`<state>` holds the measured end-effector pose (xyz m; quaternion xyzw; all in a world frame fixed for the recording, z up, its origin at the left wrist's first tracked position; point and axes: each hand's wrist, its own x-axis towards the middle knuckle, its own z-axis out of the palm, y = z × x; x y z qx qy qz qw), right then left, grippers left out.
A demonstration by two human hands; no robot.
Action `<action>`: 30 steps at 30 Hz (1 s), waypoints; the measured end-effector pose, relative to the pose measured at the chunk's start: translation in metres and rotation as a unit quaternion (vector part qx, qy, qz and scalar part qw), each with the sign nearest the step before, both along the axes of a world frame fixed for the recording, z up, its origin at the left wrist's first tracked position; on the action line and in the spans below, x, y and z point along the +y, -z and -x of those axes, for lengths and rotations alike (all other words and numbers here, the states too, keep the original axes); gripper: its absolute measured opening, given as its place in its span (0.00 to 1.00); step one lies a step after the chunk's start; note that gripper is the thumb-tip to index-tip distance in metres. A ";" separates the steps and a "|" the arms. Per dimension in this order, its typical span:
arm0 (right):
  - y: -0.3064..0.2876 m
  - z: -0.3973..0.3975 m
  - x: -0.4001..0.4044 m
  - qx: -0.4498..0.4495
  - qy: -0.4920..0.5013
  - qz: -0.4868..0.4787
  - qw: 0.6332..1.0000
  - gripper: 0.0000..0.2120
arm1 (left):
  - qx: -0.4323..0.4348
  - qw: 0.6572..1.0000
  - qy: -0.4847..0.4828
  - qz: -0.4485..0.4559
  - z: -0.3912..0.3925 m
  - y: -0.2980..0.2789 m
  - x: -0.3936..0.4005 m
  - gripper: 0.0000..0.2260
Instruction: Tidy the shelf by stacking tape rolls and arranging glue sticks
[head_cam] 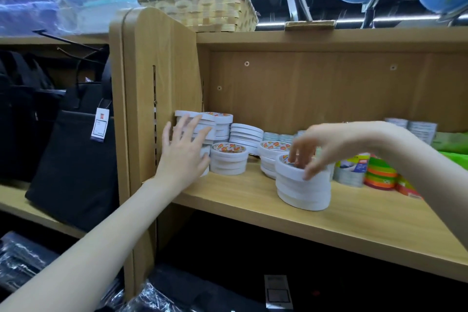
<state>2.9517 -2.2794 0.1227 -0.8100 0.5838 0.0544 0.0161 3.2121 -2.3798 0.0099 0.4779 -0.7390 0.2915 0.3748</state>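
The wooden shelf [253, 200] is a pale, smooth laminate board, and everything here is placed against it. At its left end, tight to the side panel [162, 78], stands a leaning stack of white tape rolls [202, 124]; the left hand [182, 154] lies flat against it, fingers straight and spread, pressing and gripping nothing. Just right of that hand is a short stack with a red-printed core [229, 158], and behind it another white pile [245, 134]. Nearer the shelf's front edge stands the front stack of tape rolls [304, 190], round and matte white. The right hand [319, 149] reaches down over it, fingers curled onto the top roll, thumb on its outer wall, blocking the rolls behind. Right of this stack sit orange and green tape rolls [381, 175]. Above the shelf rests a woven basket [202, 12]; left of the side panel hangs a black bag [76, 159].
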 end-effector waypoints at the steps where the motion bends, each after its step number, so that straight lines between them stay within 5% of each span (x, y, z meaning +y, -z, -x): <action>1: -0.005 -0.006 -0.004 -0.036 -0.023 0.026 0.999 0.15 | 0.008 1.000 0.000 -0.018 -0.002 0.000 -0.001 0.24; 4: -0.006 -0.037 -0.031 -0.094 -0.088 0.102 0.986 0.11 | 0.020 0.999 0.016 -0.047 -0.001 0.005 -0.004 0.26; 11: 0.034 -0.084 -0.111 -0.003 -0.074 0.103 0.992 0.10 | 0.025 0.998 0.012 -0.055 -0.003 0.007 -0.002 0.26; 22: -0.014 -0.031 -0.086 -0.109 -0.011 0.241 0.964 0.08 | 0.046 0.996 0.027 -0.077 0.001 0.007 -0.001 0.26; 26: 0.002 -0.011 -0.088 0.045 0.066 0.136 0.987 0.08 | 0.071 0.991 0.069 -0.088 -0.002 0.006 0.001 0.31; 30: 0.000 -0.022 -0.083 -0.046 0.029 0.128 0.990 0.14 | 0.151 0.980 0.093 -0.091 -0.011 0.009 0.004 0.39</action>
